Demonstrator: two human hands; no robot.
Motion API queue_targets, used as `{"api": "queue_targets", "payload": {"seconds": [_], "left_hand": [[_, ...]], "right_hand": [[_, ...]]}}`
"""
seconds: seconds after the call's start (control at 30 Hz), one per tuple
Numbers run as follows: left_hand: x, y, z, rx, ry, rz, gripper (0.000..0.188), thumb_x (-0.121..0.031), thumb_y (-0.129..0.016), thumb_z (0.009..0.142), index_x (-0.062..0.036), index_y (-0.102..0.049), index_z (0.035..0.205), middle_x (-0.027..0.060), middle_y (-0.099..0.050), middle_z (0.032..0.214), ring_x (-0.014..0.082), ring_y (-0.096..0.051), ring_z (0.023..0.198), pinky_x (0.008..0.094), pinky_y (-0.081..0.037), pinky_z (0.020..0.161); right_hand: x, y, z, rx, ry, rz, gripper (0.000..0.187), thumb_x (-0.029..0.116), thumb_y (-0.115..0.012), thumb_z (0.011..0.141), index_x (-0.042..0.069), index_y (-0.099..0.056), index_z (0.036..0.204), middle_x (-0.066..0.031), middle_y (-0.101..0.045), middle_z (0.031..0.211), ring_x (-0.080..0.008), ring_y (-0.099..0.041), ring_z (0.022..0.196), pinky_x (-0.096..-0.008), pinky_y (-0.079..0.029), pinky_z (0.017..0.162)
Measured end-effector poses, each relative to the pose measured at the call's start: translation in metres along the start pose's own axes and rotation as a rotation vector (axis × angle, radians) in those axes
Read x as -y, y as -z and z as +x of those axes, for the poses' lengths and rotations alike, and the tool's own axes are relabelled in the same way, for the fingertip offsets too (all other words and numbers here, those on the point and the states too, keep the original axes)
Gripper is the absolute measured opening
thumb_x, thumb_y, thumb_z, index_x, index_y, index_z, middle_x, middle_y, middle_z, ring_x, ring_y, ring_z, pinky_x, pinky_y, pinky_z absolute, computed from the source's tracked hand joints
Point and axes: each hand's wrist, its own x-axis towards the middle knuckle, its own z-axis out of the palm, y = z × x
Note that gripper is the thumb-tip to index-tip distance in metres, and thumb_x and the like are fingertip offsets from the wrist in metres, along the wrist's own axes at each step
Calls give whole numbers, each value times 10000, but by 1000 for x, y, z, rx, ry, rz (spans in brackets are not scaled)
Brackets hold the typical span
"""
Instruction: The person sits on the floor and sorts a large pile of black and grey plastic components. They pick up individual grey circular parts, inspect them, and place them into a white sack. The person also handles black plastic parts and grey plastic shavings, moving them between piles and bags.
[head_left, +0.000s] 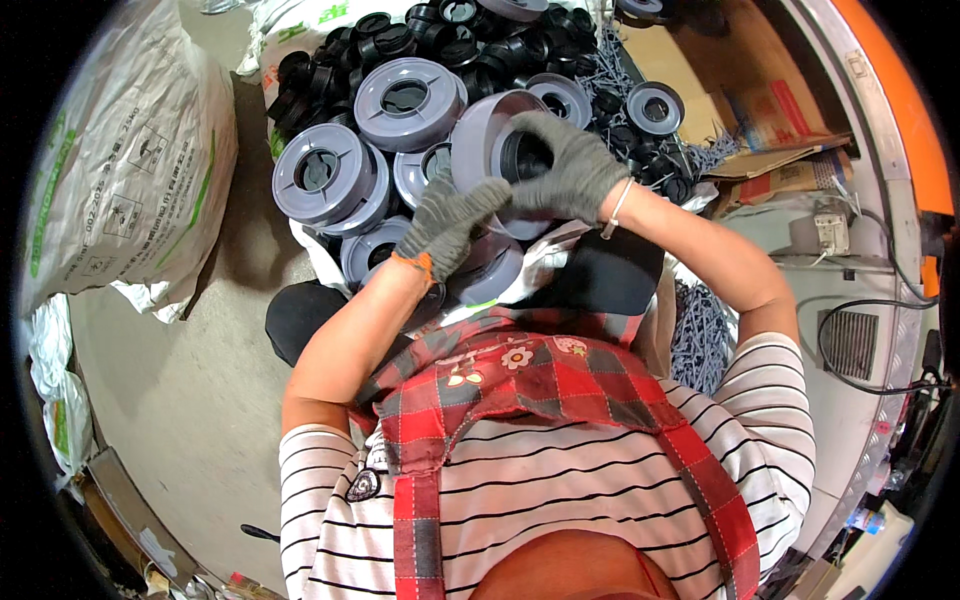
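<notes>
Both of my hands wear grey knit gloves. Between them is a tilted grey plastic ring point(474, 143), wide and flanged, with a black round insert point(526, 157) in its centre. My right hand point(572, 168) curls over its right side, fingers at the top rim and thumb lower down. From the lower left, my left hand point(447, 218) closes near its bottom edge, the thumb pointing toward the right hand. Similar grey rings with black centres are piled close by: a stacked one point(405, 100) beyond my hands and another stack point(322, 172) to the left.
A heap of black round caps point(455, 45) lies at the back. Grey screw-like pieces point(700, 335) sit at right, beside my arm. A large white woven sack point(140, 160) stands at left. Cardboard point(790, 150) and a black cable point(835, 315) are on the right.
</notes>
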Motion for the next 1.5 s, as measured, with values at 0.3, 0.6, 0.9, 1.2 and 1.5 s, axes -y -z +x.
{"api": "queue_targets", "payload": {"seconds": [0.3,0.6,0.9,1.2,1.5], "left_hand": [[0,-10,-8,22,-251,352,651,-229,-720,735,-17,-412,1267,109,-562,1121,175,-553,986,325,-462,834],[-1,18,22,-163,-524,1666,817,-317,-722,686,-38,-339,1352,197,-379,1349,343,-337,1272,451,-206,1067],[0,15,44,-128,-880,1249,565,-56,-661,736,-32,-457,1262,168,-503,1241,326,-505,1117,384,-397,953],[25,-22,51,38,-115,350,456,-46,-582,846,12,-433,1273,107,-578,1153,129,-561,1023,254,-452,873],[33,-71,93,-241,302,-489,228,-205,-640,823,-48,-571,972,65,-616,846,175,-601,735,296,-510,611]], "right_hand": [[-48,-30,-3,-58,-424,884,525,303,-677,762,24,-469,1156,-92,-607,930,-209,-606,770,-337,-498,646],[-184,11,29,-59,-442,-272,481,435,-635,725,28,-595,980,-213,-606,1002,-334,-598,906,-377,-464,786],[-297,-21,66,149,-411,-487,484,160,-544,773,119,-456,1247,-212,-552,1158,-341,-551,1052,-400,-430,894],[-328,-59,109,254,-383,-697,269,178,-496,805,91,-646,1010,-164,-613,1060,-324,-588,987,-401,-468,835],[-137,10,-30,130,192,-292,218,227,-489,827,86,-570,973,-160,-599,887,-349,-572,863,-428,-454,766]]}}
